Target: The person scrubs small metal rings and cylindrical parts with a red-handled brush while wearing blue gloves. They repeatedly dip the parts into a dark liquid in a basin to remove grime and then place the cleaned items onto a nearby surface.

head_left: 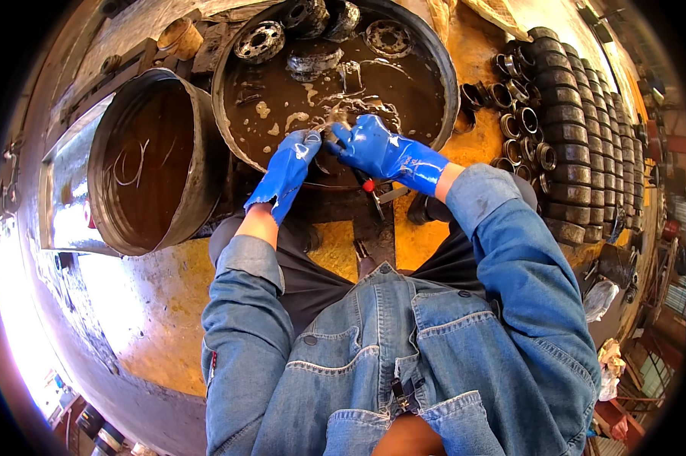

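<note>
Both left hand (295, 159) and right hand (381, 152) blue-gloved, over tub (450, 106), near side.
Left: fingers bent, partly closed. Right: curled tighter; what either grips, cannot tell. Wispy brown bit (337, 119) at fingertips, blurred, over murky liquid (274, 91). Wheels (259, 42) by far rim. Dark print (411, 163) on right glove cuff (432, 173), red tag (213, 362) on left sleeve (248, 334); both too small to read.

The person is wearing glossy blue gloves (384, 152) — the left one (286, 171) is ending raggedly; a blue denim jacket (343, 380) is showing pale stitching (457, 325), dark buttons (310, 340) and rolled, paler cuffs (480, 196); a small red tag (213, 361) is marking its left sleeve (248, 327); the trousers (305, 266) are looking dark.
</note>
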Tool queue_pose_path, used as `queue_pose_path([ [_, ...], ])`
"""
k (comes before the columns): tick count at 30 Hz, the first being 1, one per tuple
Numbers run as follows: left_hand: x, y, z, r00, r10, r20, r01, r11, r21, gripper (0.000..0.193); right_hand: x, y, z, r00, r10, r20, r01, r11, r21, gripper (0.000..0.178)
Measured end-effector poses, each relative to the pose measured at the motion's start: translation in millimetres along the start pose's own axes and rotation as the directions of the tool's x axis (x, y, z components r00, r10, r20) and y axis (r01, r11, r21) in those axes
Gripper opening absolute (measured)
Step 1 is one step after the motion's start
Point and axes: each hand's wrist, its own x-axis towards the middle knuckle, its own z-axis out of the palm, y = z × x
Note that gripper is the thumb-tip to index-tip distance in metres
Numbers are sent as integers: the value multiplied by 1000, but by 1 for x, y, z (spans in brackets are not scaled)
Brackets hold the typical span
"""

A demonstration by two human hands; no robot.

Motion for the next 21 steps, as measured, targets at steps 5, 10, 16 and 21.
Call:
queue_pose_path([
  [5,-7,11,3,999,-12,-40,15,997,69,48,19,-21,-27,660,476,582,-681,706,196,33],
  [10,-6,12,4,998,19,-59,-11,992,123,47,-11,-21,1,540,562,626,-785,68,616,35],
  [16,-10,16,-1,996,-71,-52,76,993,94,47,15,-30,-20,423,379,823,-269,-815,513,21],
  [21,-5,22,9,998,12,-55,-8,997,77,46,-7,-25,65,306,714,630,-10,-659,752,26],
])
